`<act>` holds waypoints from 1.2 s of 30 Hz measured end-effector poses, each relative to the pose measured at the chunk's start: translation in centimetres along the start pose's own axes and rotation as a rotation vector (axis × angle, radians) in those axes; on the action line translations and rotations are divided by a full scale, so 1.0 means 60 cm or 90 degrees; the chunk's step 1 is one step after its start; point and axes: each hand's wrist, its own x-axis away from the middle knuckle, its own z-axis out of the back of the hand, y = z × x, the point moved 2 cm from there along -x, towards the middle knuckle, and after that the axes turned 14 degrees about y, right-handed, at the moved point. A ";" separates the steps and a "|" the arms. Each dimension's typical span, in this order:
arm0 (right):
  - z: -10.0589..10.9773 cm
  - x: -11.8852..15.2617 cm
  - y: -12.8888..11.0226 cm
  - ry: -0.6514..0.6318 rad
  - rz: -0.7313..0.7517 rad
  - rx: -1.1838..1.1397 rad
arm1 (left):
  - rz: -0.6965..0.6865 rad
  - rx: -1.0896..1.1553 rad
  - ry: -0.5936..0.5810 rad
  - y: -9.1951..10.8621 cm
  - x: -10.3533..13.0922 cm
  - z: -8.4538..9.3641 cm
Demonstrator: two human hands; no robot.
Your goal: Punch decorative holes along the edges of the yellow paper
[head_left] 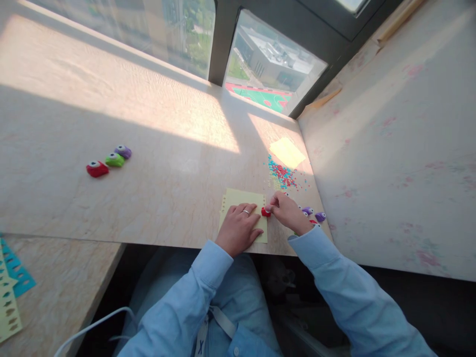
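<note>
My left hand [241,225] lies flat with its fingers spread on a pale yellow sheet of paper [241,195]. Small punched holes run along the sheet's left edge, and some show at its upper right edge. At the right edge of the sheet sits a red paper punch [265,212]. My right hand [285,210] closes its fingers on this punch. Partly hidden behind my right hand and wrist are several more small punches, among them a purple punch [320,216].
Red, blue and yellow paper bits [283,174] lie beyond my right hand, beside a yellow paper piece [288,152]. Red [97,169], green [115,159] and purple punches [123,151] stand at left. Punched blue paper [18,270] lies lower left. A papered wall [394,163] bounds the right.
</note>
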 end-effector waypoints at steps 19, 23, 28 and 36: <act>-0.014 0.004 0.002 -0.123 -0.068 -0.015 | -0.003 0.005 0.002 0.001 0.001 0.004; -0.017 0.005 0.004 -0.177 -0.102 -0.008 | -0.005 0.006 0.006 0.002 0.001 0.005; -0.018 0.000 0.007 -0.191 -0.121 -0.042 | -0.009 0.008 0.004 0.002 0.000 0.004; -0.010 0.008 -0.007 -0.201 -0.149 -0.105 | -0.003 0.023 0.018 0.000 0.000 0.004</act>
